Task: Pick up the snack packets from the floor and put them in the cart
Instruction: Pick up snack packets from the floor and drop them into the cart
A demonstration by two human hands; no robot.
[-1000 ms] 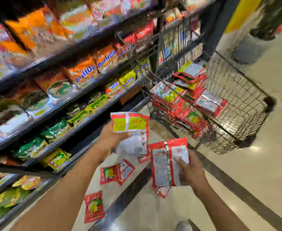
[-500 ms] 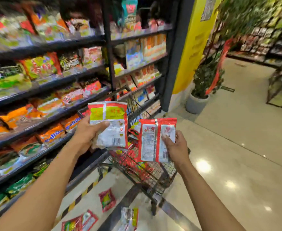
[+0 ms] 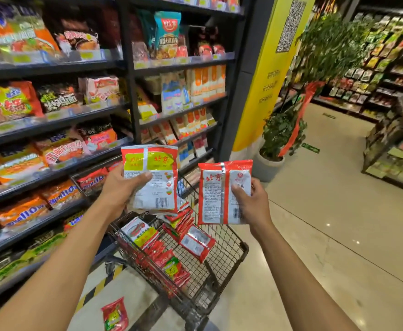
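My left hand (image 3: pixel 121 187) grips a red, yellow and white snack packet (image 3: pixel 152 168), held upright above the cart. My right hand (image 3: pixel 250 203) grips a second red and white packet (image 3: pixel 216 194), also upright, over the cart's right side. Below both hands stands the wire shopping cart (image 3: pixel 226 261), which holds several red snack packets (image 3: pixel 171 244) in a loose pile. One more red packet (image 3: pixel 115 315) with a yellow-green picture lies on the floor left of the cart, near the bottom edge of the view.
Dark shelves (image 3: pixel 52 120) stocked with noodle and snack bags run along the left, close to the cart. A yellow pillar (image 3: pixel 267 75) and a potted plant (image 3: pixel 279 139) stand ahead. Glossy floor (image 3: pixel 326 223) stretches right toward more shelving (image 3: pixel 391 149).
My view has risen from the floor to the aisle. Both hands have lifted their packets up and forward to above the cart. Most floor packets have dropped out of sight.
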